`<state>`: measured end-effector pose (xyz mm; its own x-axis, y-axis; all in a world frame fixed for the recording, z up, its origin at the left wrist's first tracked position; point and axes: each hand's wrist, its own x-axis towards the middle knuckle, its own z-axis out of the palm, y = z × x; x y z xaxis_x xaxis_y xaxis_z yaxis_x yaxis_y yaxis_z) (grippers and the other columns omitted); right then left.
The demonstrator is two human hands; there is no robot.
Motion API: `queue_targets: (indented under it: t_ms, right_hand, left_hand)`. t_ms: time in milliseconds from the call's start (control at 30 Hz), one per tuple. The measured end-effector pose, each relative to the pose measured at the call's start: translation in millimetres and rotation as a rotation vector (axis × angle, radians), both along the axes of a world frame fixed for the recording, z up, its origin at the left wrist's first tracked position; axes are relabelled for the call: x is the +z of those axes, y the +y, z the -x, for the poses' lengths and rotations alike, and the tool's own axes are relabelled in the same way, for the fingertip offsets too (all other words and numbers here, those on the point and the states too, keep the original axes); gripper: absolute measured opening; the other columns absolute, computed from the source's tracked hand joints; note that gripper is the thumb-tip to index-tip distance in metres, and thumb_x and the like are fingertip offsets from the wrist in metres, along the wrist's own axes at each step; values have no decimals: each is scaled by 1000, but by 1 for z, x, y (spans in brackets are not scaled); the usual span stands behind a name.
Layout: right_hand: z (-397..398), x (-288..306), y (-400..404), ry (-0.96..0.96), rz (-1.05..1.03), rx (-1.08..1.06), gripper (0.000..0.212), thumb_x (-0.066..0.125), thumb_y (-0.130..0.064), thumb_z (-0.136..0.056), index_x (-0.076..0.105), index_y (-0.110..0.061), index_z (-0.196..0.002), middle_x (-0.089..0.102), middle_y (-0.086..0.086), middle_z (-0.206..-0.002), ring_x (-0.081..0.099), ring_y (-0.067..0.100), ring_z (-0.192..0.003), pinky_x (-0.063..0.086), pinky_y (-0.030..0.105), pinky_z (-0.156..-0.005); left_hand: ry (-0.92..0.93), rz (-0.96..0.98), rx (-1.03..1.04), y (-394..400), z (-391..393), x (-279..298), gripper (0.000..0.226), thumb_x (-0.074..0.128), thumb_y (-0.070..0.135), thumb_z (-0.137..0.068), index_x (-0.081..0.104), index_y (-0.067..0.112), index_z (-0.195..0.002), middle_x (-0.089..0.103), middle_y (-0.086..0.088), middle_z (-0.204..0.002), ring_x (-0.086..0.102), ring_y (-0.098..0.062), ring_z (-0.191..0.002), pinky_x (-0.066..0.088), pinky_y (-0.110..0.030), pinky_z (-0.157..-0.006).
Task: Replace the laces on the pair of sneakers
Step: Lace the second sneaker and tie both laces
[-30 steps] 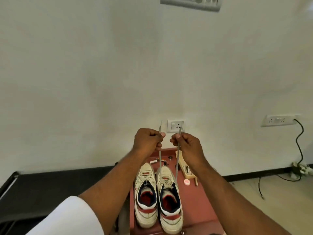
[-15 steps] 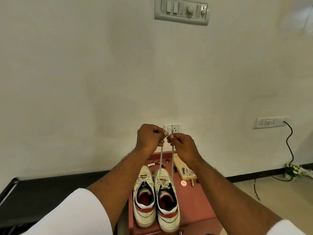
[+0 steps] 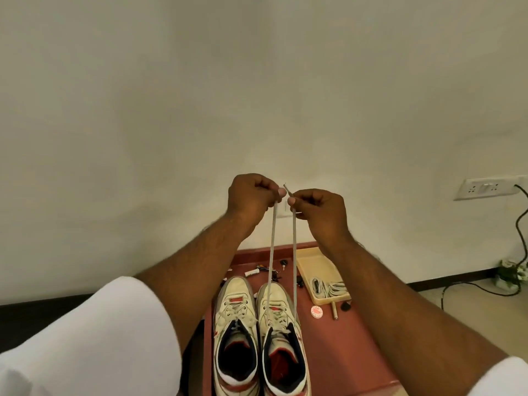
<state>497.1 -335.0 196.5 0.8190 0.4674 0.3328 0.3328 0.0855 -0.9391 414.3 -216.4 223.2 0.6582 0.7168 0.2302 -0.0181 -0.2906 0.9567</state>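
Both hands are raised close together in front of the wall, each pinching one end of the same grey lace. The left hand (image 3: 251, 197) has its fingers curled tight, the thumb pressing the left strand (image 3: 273, 241) against the forefinger; the right hand (image 3: 320, 208) pinches the right strand (image 3: 294, 247) the same way, with the lace tip (image 3: 286, 187) sticking up just above its thumb, in the narrow gap between the two hands. From the two pinches the strands run taut, nearly side by side, straight down to the right sneaker (image 3: 281, 332), where they enter its upper eyelets. The left sneaker (image 3: 235, 332) stands touching it, below the left wrist, with its lace lying slack. Both shoes rest on a red table (image 3: 351, 338). Below the right wrist sits a beige tray (image 3: 307, 262) holding a bundle of grey laces (image 3: 328, 287). Just nearer than the tray lie a round red-and-white disc (image 3: 316, 311) and a small metal rod (image 3: 335, 310). Small dark bits and a white tube (image 3: 252, 272) lie beyond the shoe toes, directly under the grips. Far off to the right of the right hand, a wall socket (image 3: 485, 188) has a black cable (image 3: 521, 224) plugged in.
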Motion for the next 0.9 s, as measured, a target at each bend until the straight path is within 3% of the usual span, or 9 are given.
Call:
queue_targets:
  t_ms: [133, 300, 433, 500, 633, 700, 800, 833, 900]
  right_hand:
    - [-10, -15, 11, -2, -60, 54, 14, 74, -6, -81, 75, -19, -82, 74, 1, -79, 70, 15, -78, 58, 25, -68]
    - [-15, -23, 16, 16, -56, 100, 29, 75, -3, -80, 71, -14, -106, 72, 17, -84, 70, 17, -78, 56, 23, -70]
    - [-11, -25, 13, -87, 63, 50, 12, 75, -10, -82, 77, -12, -93, 75, 4, -81, 71, 17, -77, 57, 30, -66]
    - [-4, -24, 10, -141, 106, 32, 8, 75, -11, -81, 77, -18, -84, 74, 0, -75, 70, 18, -74, 59, 36, -70]
    - [9, -22, -5, -347, 173, -6, 6, 74, -11, -83, 77, -12, -88, 73, -3, -79, 67, 11, -75, 56, 34, -77]
    - [15, -21, -12, -443, 228, -28, 9, 72, -11, -85, 77, -9, -92, 74, 2, -82, 67, 14, -77, 56, 36, -78]
    - [20, -15, -18, -524, 316, -30, 12, 70, -11, -86, 77, -8, -96, 75, 5, -87, 67, 16, -80, 55, 37, -80]
    - [22, -14, -18, -541, 338, -26, 12, 70, -11, -87, 77, -8, -96, 75, 5, -87, 67, 16, -80, 55, 37, -80]
    - [24, -10, -20, -545, 336, -15, 11, 70, -12, -87, 77, -9, -94, 74, 4, -84, 67, 16, -78, 55, 37, -78]
  left_hand:
    - [-72, 95, -87, 10, -12, -25, 8, 75, 6, -84, 75, 11, -78, 74, -6, -74, 66, -16, -68, 56, -26, -63]
    - [-79, 189, -164, 6, -7, -41, 16, 64, 14, -93, 75, 4, -86, 74, -9, -79, 69, -18, -70, 59, -28, -70]
    - [-12, 107, -145, -5, 8, -37, 30, 67, 37, -89, 77, 9, -84, 76, -6, -78, 73, -22, -75, 60, -30, -75]
    - [-24, 62, -71, -9, 13, -35, 19, 72, 26, -88, 77, 9, -80, 74, -7, -73, 72, -23, -68, 62, -37, -73]
    - [-16, 290, 18, -18, 24, -25, 10, 65, 5, -90, 71, 0, -84, 67, -14, -70, 63, -24, -50, 61, -44, -64]
    - [47, 365, -51, -25, 31, -22, 14, 64, 17, -94, 69, 3, -95, 68, -14, -80, 64, -24, -53, 59, -45, -67]
    - [181, 338, -148, -34, 39, -19, 38, 52, 51, -96, 63, 17, -110, 70, -9, -97, 70, -28, -72, 57, -35, -61]
    - [204, 302, -162, -34, 40, -20, 42, 49, 56, -96, 63, 19, -110, 71, -9, -96, 70, -28, -74, 56, -31, -58]
    - [149, 256, -141, -37, 42, -22, 38, 56, 46, -96, 69, 11, -100, 73, -12, -88, 71, -25, -69, 55, -29, -57]
